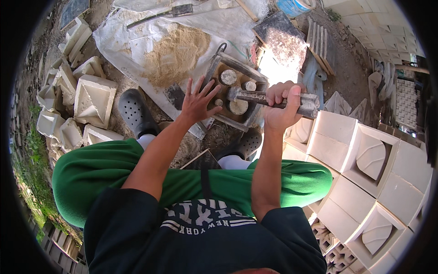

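Note:
Between my feet sits a grey box-shaped mould (214, 68) with a looped handle on its far left corner. Inside it stand several round plugs with pale, powdery tops, one of them a large plug (228, 77) at the back. My left hand (199, 101) is open with fingers spread, at the mould's left side; whether it touches the side I cannot tell. In my right hand (284, 104), the fingers are wrapped round a thick grey bar-shaped tool (255, 97). The tool lies nearly level, its narrower end over the mould and its thick end pointing right.
A heap of sand (178, 52) lies on a white sheet (121, 34), with a long-handled tool (159, 15) beyond it. Cast blocks (95, 101) are piled at left; patterned blocks (335, 132) stand stacked at right. Farther back are a board (285, 39) and a blue bucket (292, 6).

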`<state>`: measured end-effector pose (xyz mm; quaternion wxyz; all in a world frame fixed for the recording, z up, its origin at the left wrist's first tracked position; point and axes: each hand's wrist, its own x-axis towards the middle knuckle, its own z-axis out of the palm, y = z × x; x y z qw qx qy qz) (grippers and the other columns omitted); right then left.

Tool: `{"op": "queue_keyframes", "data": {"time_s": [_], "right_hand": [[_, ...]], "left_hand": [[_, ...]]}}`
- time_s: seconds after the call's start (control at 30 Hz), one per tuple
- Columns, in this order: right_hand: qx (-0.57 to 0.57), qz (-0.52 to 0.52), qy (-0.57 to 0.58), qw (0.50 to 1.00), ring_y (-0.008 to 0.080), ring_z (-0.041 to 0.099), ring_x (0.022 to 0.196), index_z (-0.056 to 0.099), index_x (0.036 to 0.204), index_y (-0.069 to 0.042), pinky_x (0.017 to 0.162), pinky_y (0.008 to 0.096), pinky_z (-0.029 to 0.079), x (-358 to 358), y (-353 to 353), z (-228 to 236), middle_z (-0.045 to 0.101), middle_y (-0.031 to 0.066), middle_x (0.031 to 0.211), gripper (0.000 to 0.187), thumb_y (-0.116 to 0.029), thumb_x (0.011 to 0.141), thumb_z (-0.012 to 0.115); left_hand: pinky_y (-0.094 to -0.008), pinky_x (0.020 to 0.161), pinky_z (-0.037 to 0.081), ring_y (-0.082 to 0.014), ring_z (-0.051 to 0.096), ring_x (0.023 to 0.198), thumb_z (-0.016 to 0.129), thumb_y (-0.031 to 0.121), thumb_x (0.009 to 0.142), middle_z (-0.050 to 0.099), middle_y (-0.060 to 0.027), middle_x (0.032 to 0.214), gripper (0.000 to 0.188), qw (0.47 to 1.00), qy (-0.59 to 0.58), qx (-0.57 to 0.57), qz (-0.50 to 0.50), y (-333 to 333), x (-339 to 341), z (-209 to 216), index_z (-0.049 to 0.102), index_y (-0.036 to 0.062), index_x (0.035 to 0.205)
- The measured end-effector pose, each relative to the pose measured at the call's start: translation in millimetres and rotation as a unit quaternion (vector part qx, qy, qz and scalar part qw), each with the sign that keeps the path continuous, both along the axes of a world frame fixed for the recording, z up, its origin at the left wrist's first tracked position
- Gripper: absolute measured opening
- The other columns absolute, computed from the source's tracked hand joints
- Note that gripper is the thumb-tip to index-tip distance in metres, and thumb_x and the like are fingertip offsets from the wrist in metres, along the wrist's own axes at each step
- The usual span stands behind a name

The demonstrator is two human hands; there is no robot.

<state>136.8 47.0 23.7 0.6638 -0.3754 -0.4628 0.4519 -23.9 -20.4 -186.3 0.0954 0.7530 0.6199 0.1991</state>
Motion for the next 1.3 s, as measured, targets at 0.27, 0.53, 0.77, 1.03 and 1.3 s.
{"op": "queue_keyframes", "data": {"time_s": [0.27,0.53,0.77,1.03,1.3], "right_hand": [[0.090,0.223,-0.111,0.964,0.0105,0.032,0.047,0.057,0.092,0.000,0.047,0.0277,0.029,-1,-3,26,0.036,-0.0008,0.059,0.059,-0.058,0.097,0.048],[-0.003,0.156,-0.171,0.973,0.0104,0.046,0.056,0.066,0.090,0.001,0.052,0.0281,0.037,-34,17,-41,0.048,-0.0020,0.061,0.046,-0.044,0.096,0.064],[-0.061,0.063,-0.141,0.986,0.0107,0.042,0.053,0.051,0.067,-0.005,0.050,0.0283,0.032,-27,1,-28,0.045,0.0001,0.058,0.038,-0.025,0.098,0.062],[0.090,0.219,-0.149,0.960,0.0146,0.042,0.050,0.050,0.061,-0.002,0.048,0.0298,0.034,-1,4,-25,0.047,0.0052,0.055,0.036,-0.017,0.092,0.061],[0.007,0.151,-0.200,0.968,0.0149,0.044,0.048,0.051,0.059,0.000,0.045,0.0298,0.035,8,4,-9,0.048,0.0048,0.054,0.032,-0.007,0.089,0.060]], "left_hand": [[-0.0589,0.118,0.017,-0.0363,0.029,0.144,0.066,0.059,0.083,0.042,-0.0050,0.151,0.074,0.999,-0.025,0.015,0.021,-4,3,-5,0.048,0.0212,0.144],[-0.0573,0.118,0.020,-0.0360,0.030,0.143,0.066,0.057,0.082,0.042,-0.0037,0.151,0.074,0.999,-0.034,0.003,0.022,-2,4,-4,0.048,0.0216,0.144],[-0.0557,0.117,0.022,-0.0376,0.033,0.141,0.070,0.050,0.080,0.044,-0.0054,0.150,0.074,0.997,-0.064,0.023,0.023,-5,2,-6,0.048,0.0209,0.144],[-0.0550,0.117,0.024,-0.0371,0.035,0.139,0.069,0.051,0.080,0.045,-0.0052,0.149,0.073,0.997,-0.072,0.019,0.022,-2,1,-7,0.048,0.0217,0.144],[-0.0545,0.116,0.027,-0.0368,0.036,0.139,0.069,0.051,0.081,0.046,-0.0048,0.148,0.072,0.997,-0.074,-0.001,0.025,-3,1,-8,0.048,0.0219,0.144]]}}
